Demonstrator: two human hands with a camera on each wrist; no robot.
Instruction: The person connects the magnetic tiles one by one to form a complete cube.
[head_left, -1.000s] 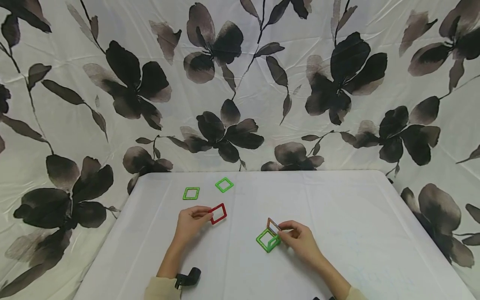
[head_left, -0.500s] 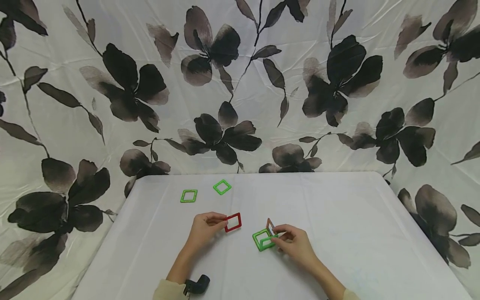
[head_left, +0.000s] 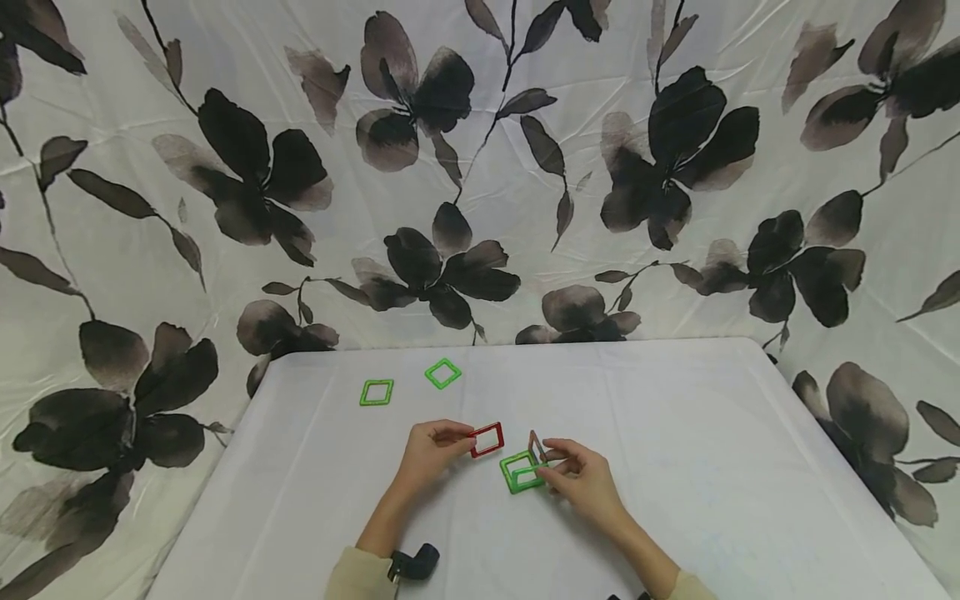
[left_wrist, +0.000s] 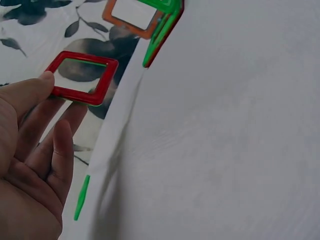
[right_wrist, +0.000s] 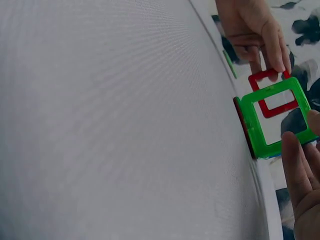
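My left hand (head_left: 429, 454) pinches a red square magnetic tile (left_wrist: 77, 95), an open frame with a green edge showing beneath, raised left of a small build. My right hand (head_left: 591, 483) holds the build's right side, thumb and fingers at its upright tiles. The build has a green base tile (head_left: 507, 477) flat on the table, a green upright tile (right_wrist: 254, 127) and an orange-brown upright tile (left_wrist: 131, 24) at its back. In the right wrist view the red tile shows partly behind the green upright one. My right fingers partly hide the build's right corner.
Two loose green tiles lie toward the table's back left, one square-on (head_left: 377, 382) and one turned like a diamond (head_left: 435, 367). The white table (head_left: 697, 450) ends at a floral curtain (head_left: 555, 208) behind it. A black wrist device (head_left: 416, 563) sits at my left cuff.
My left hand has moved right with the red tile, bringing it close to the build. My right hand has shifted slightly left, and the build has turned and slid a little left with it.
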